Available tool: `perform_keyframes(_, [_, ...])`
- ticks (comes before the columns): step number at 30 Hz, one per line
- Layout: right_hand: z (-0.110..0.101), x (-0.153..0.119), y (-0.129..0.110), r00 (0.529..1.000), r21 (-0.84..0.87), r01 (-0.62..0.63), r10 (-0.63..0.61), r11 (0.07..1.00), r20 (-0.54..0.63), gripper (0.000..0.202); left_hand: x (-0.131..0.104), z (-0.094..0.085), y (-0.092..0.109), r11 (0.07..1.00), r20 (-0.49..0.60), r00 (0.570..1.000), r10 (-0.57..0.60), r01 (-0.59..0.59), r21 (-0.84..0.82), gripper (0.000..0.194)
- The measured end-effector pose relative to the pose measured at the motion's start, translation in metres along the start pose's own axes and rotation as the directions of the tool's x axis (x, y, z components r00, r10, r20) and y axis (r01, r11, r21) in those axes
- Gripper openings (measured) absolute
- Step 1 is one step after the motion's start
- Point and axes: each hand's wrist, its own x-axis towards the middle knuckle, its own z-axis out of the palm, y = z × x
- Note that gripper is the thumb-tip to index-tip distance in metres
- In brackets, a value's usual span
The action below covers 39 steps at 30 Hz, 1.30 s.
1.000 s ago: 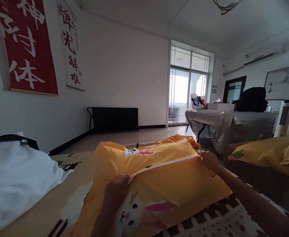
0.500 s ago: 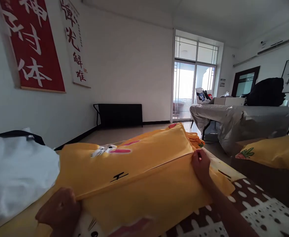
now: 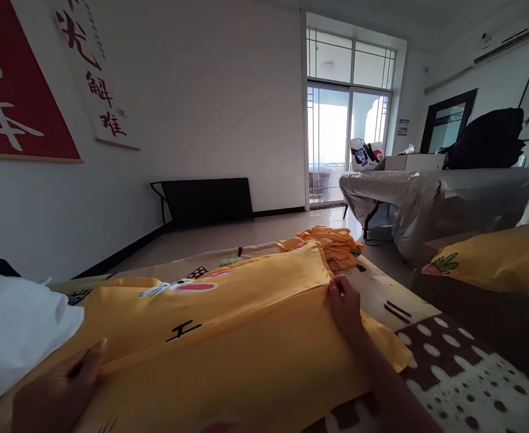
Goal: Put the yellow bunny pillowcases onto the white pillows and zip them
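Left hand (image 3: 59, 385) is now much farther out to the left along the seam than 1.0 s ago; right hand (image 3: 348, 307) stays at the seam's far end. Bright yellow, rabbit-printed fabric cover (image 3: 250, 355) has gone from bunched at the left to stretched out between them, pale seam running nearly straight. Reads as spread wider and flatter, edge easier to follow.

Right grip: thumb and fingers pinching the cover at the seam end. Left grip: fingers partly curled over the near end, thumb side touching fabric; can't tell if it's actually pinching.

Cover lies across the brown-and-cream patterned blanket (image 3: 467, 385), spanning both hands. Small black printed mark (image 3: 183, 330) sits beside the seam, rabbit print (image 3: 196, 287) beyond it. Crumpled orange-yellow cloth (image 3: 336, 248) is just past the cover's far right corner. White fabric bundle (image 3: 15, 331) sits beyond left hand, at the left edge of view. Second yellow cloth with carrot print (image 3: 503, 258) is off to the right, well apart.
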Motion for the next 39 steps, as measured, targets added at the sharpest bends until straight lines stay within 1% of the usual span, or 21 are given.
perform_keyframes(2, [-0.006, 0.007, 0.001, 0.991, 0.017, 0.009, -0.011, 1.000, 0.134, 0.025, 0.004, 0.000, 0.005, 0.999, 0.016, 0.999, -0.047, 0.047, 0.014, 0.032])
perform_keyframes(3, [-0.009, 0.010, 0.002, 0.982, 0.030, 0.004, -0.009, 1.000, 0.187, 0.025, 0.004, 0.002, 0.009, 1.000, -0.001, 1.000, -0.020, 0.020, 0.022, 0.029])
perform_keyframes(5, [-0.014, 0.016, 0.003, 0.968, 0.060, -0.009, -0.007, 0.998, 0.251, 0.025, -0.001, 0.010, 0.024, 0.988, -0.056, 0.988, 0.146, -0.143, 0.055, 0.025])
perform_keyframes(6, [-0.016, 0.017, 0.004, 0.964, 0.069, -0.012, -0.007, 0.998, 0.266, 0.025, -0.007, 0.017, 0.037, 0.964, -0.062, 0.964, 0.257, -0.253, 0.077, 0.025])
perform_keyframes(7, [-0.017, 0.019, 0.004, 0.961, 0.073, -0.012, -0.009, 0.997, 0.275, 0.025, -0.014, 0.025, 0.053, 0.929, -0.048, 0.930, 0.364, -0.358, 0.094, 0.025])
perform_keyframes(9, [-0.018, 0.019, 0.004, 0.961, 0.073, -0.015, -0.006, 0.997, 0.278, 0.024, -0.035, 0.043, 0.095, 0.844, 0.038, 0.850, 0.525, -0.526, 0.100, 0.027])
perform_keyframes(10, [-0.018, 0.019, 0.003, 0.960, 0.073, -0.020, -0.001, 0.997, 0.280, 0.024, -0.046, 0.052, 0.120, 0.792, 0.117, 0.794, 0.597, -0.606, 0.070, 0.027])
perform_keyframes(12, [-0.019, 0.020, 0.003, 0.955, 0.068, -0.031, 0.009, 0.997, 0.298, 0.024, -0.070, 0.068, 0.172, 0.689, 0.264, 0.660, 0.704, -0.724, -0.028, 0.024])
perform_keyframes(14, [-0.019, 0.020, 0.003, 0.945, 0.049, -0.036, 0.018, 0.998, 0.327, 0.025, -0.090, 0.079, 0.219, 0.593, 0.322, 0.530, 0.785, -0.793, -0.139, 0.023])
perform_keyframes(16, [-0.020, 0.021, 0.004, 0.938, 0.028, -0.044, 0.031, 0.999, 0.345, 0.025, -0.105, 0.087, 0.252, 0.546, 0.319, 0.477, 0.819, -0.819, -0.178, 0.022])
perform_keyframes(18, [-0.019, 0.022, 0.005, 0.937, 0.025, -0.058, 0.046, 0.998, 0.346, 0.024, -0.114, 0.095, 0.270, 0.542, 0.339, 0.470, 0.815, -0.825, -0.161, 0.019])
perform_keyframes(20, [-0.018, 0.023, 0.006, 0.938, 0.035, -0.072, 0.056, 0.997, 0.343, 0.023, -0.119, 0.106, 0.273, 0.566, 0.342, 0.496, 0.798, -0.812, -0.143, 0.015])
perform_keyframes(22, [-0.017, 0.022, 0.007, 0.938, 0.038, -0.077, 0.060, 0.996, 0.341, 0.023, -0.120, 0.118, 0.266, 0.606, 0.256, 0.563, 0.786, -0.783, -0.138, 0.024])
perform_keyframes(23, [-0.017, 0.022, 0.007, 0.938, 0.031, -0.076, 0.061, 0.997, 0.340, 0.023, -0.120, 0.124, 0.261, 0.612, 0.200, 0.583, 0.788, -0.777, -0.147, 0.028])
perform_keyframes(24, [-0.016, 0.022, 0.007, 0.938, 0.018, -0.073, 0.063, 0.997, 0.342, 0.023, -0.120, 0.130, 0.256, 0.609, 0.156, 0.590, 0.793, -0.778, -0.156, 0.029])
perform_keyframes(25, [-0.016, 0.022, 0.007, 0.937, 0.002, -0.069, 0.064, 0.998, 0.343, 0.023, -0.120, 0.134, 0.252, 0.598, 0.129, 0.584, 0.801, -0.785, -0.161, 0.025])
perform_keyframes(28, [-0.016, 0.022, 0.006, 0.936, -0.045, -0.058, 0.070, 0.997, 0.344, 0.022, -0.121, 0.143, 0.245, 0.549, 0.113, 0.537, 0.836, -0.817, -0.176, 0.010])
perform_keyframes(29, [-0.017, 0.022, 0.005, 0.935, -0.055, -0.057, 0.072, 0.997, 0.346, 0.022, -0.122, 0.145, 0.244, 0.545, 0.098, 0.536, 0.838, -0.820, -0.176, 0.009])
perform_keyframes(34, [-0.016, 0.022, 0.002, 0.930, -0.086, -0.054, 0.082, 0.995, 0.358, 0.021, -0.125, 0.148, 0.244, 0.538, 0.032, 0.538, 0.842, -0.836, -0.108, 0.012])
perform_keyframes(37, [-0.015, 0.022, 0.001, 0.928, -0.091, -0.058, 0.087, 0.994, 0.363, 0.021, -0.126, 0.150, 0.243, 0.505, 0.048, 0.503, 0.863, -0.858, -0.093, 0.017])
perform_keyframes(39, [-0.014, 0.022, 0.002, 0.927, -0.086, -0.060, 0.088, 0.995, 0.364, 0.021, -0.127, 0.151, 0.243, 0.483, 0.086, 0.476, 0.875, -0.868, -0.113, 0.018])
